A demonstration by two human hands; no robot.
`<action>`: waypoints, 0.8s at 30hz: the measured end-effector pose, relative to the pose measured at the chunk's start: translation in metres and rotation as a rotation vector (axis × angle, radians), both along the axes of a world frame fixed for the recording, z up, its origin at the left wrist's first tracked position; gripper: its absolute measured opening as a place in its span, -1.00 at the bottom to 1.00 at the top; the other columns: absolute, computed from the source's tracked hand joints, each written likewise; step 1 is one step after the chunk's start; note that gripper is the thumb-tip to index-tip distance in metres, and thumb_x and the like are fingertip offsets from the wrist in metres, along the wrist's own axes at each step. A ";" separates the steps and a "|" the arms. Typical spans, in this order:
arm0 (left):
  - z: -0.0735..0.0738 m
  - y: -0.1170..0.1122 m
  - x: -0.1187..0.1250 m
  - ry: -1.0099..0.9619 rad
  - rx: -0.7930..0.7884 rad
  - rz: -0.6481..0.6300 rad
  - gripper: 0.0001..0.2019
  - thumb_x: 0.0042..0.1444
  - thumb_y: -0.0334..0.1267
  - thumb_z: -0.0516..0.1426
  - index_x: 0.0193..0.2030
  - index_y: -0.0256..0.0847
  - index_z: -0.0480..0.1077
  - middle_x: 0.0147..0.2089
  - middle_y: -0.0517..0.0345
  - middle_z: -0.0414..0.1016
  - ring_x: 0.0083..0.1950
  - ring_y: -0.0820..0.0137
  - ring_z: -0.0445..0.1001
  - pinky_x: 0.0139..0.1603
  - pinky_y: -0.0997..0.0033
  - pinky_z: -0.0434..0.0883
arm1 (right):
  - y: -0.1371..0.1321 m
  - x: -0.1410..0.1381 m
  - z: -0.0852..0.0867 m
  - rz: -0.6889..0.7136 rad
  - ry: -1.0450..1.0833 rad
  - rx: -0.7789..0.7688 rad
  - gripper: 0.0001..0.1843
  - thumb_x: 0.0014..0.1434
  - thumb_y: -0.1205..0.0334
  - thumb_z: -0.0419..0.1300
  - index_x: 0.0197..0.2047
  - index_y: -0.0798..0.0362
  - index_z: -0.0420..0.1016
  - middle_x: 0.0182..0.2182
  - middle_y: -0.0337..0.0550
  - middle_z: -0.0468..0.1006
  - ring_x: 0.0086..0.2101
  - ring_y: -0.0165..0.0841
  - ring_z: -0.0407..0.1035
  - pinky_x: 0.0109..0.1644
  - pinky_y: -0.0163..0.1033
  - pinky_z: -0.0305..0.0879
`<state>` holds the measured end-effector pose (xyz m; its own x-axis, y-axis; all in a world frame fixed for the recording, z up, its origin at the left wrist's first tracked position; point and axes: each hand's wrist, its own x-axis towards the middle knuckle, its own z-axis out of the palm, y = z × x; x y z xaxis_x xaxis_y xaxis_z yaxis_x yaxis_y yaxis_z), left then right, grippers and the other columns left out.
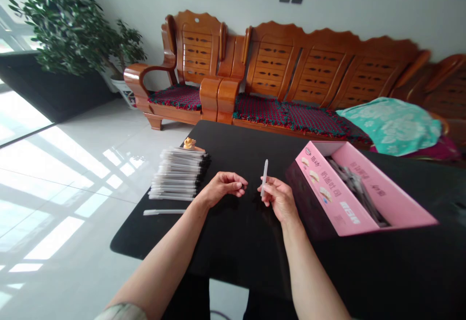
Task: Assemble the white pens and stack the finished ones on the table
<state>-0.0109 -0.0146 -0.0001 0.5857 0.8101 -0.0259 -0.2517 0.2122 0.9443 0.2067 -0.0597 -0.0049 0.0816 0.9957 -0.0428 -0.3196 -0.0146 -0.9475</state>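
Observation:
My right hand [279, 197] grips a whitish, translucent pen [265, 176], held nearly upright above the black table. To its left, my left hand [226, 185] has its fingers pinched together; a small dark spot shows at the fingertips, too small to name. A stack of similar whitish pens with black ends [176, 174] lies beyond my left forearm. One more pen [163, 211] lies apart, nearer me, partly hidden by that forearm. Right of my right hand stands an open pink box [327, 191] with dark, long thin items [358, 186] inside.
The black table [247, 247] has a rounded corner at the left. A small tan figurine [189, 143] stands behind the stack. Past the table runs a wooden sofa [276, 62] with patterned seat pads and a turquoise cloth [395, 123]. A potted plant [73, 33] stands far left.

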 end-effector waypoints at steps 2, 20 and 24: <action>-0.001 0.000 0.001 -0.005 0.005 -0.004 -0.68 -0.03 -0.20 0.34 -0.17 -0.38 0.53 -0.34 0.03 0.57 -0.37 0.48 0.52 -0.25 0.50 0.46 | -0.001 0.000 0.001 -0.005 -0.005 0.002 -0.63 -0.05 0.21 0.36 -0.15 0.17 0.50 -0.50 -0.13 0.61 -0.66 -0.50 0.32 -0.70 -0.46 0.14; -0.005 -0.003 0.012 0.834 0.851 0.144 -0.87 0.05 -0.36 0.21 -0.26 -0.22 0.57 -0.34 0.11 0.49 -0.33 0.40 0.45 -0.24 0.46 0.34 | 0.011 0.025 -0.009 -0.470 -1.048 -0.053 -0.77 -0.05 0.22 0.23 -0.29 0.09 0.58 -0.51 -0.12 0.60 -0.44 -0.22 0.50 -0.32 -0.23 0.34; -0.002 -0.005 0.012 0.935 0.898 0.141 -0.85 0.08 -0.36 0.18 -0.22 -0.18 0.57 -0.27 0.08 0.51 -0.24 0.34 0.48 -0.15 0.41 0.36 | 0.010 0.008 0.003 -0.370 -1.398 -0.157 -0.82 0.04 0.24 0.14 -0.37 0.06 0.57 -0.47 -0.02 0.62 -0.33 -0.14 0.53 -0.27 -0.21 0.29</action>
<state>0.0013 -0.0197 -0.0026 0.5494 0.8102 0.2040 0.6059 -0.5545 0.5705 0.2148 -0.0502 -0.0024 0.3930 0.9017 0.1804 0.8360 -0.2687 -0.4784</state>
